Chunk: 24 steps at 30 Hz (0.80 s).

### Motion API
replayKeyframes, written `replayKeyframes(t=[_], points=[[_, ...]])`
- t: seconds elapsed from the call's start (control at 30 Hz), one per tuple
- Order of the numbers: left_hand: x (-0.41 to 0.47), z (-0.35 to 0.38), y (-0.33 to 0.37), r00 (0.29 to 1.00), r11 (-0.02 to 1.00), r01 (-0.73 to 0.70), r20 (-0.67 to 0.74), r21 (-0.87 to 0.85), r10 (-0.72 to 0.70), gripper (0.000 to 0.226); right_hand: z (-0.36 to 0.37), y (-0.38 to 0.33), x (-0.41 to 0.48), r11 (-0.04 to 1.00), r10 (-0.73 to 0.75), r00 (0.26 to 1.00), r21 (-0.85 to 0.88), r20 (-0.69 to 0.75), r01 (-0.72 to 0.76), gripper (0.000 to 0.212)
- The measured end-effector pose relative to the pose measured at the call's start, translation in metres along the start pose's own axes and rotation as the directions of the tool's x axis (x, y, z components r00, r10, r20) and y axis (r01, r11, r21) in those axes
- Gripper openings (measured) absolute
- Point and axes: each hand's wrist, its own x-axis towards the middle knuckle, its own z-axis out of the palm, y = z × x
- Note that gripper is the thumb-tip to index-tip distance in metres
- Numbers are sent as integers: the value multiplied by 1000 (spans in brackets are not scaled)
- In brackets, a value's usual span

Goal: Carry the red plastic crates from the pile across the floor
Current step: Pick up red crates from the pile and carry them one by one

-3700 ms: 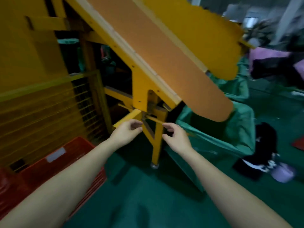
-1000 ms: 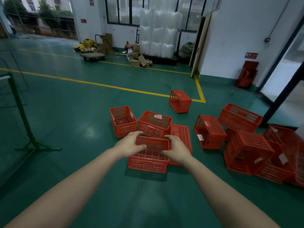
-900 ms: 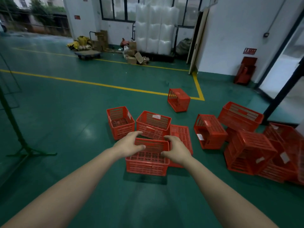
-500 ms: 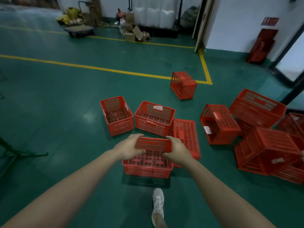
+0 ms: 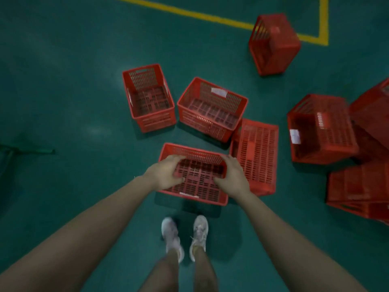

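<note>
A red plastic crate [image 5: 197, 180] sits upright low over the green floor just ahead of my feet. My left hand [image 5: 168, 172] grips its left rim, fingers curled inside. My right hand [image 5: 231, 175] grips the right rim the same way. Two more upright red crates stand beyond it, one at the left [image 5: 148, 98] and one at the middle [image 5: 211, 108]. An overturned crate [image 5: 255, 157] lies right beside the held one. A loose pile of red crates [image 5: 357, 144] fills the right side. Whether the held crate touches the floor I cannot tell.
Another red crate [image 5: 273, 44] lies on its side farther off, by a yellow floor line [image 5: 189, 12]. A green metal stand foot [image 5: 27, 151] reaches in from the left edge. My white shoes [image 5: 185, 237] stand directly behind the held crate. Green floor spreads to the left.
Earlier I was at a yellow machine; since then I stand at the crates. In the last second my view tipped downward, both feet came together, and the held crate sank lower.
</note>
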Motion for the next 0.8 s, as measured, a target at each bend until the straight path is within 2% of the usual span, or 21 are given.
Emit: replayKeyframes(t=[0.07, 0.27, 0.57, 0.73, 0.8], points=[[32, 18, -19, 999, 1000, 11, 41, 7, -11, 79, 23, 19, 27, 998, 63, 997, -16, 49, -62, 82], [116, 90, -82, 992, 998, -32, 127, 58, 24, 81, 105, 73, 94, 995, 98, 986, -16, 135, -97, 74], [186, 205, -172, 960, 998, -23, 279, 57, 6, 79, 242, 157, 155, 976, 216, 947, -16, 237, -219, 77], [218, 264, -215, 951, 991, -108, 298, 82, 79, 78, 295, 187, 175, 962, 265, 930, 0, 254, -274, 61], [230, 284, -227, 946, 983, -144, 305, 111, 105, 79, 315, 195, 181, 957, 281, 920, -11, 275, -289, 63]])
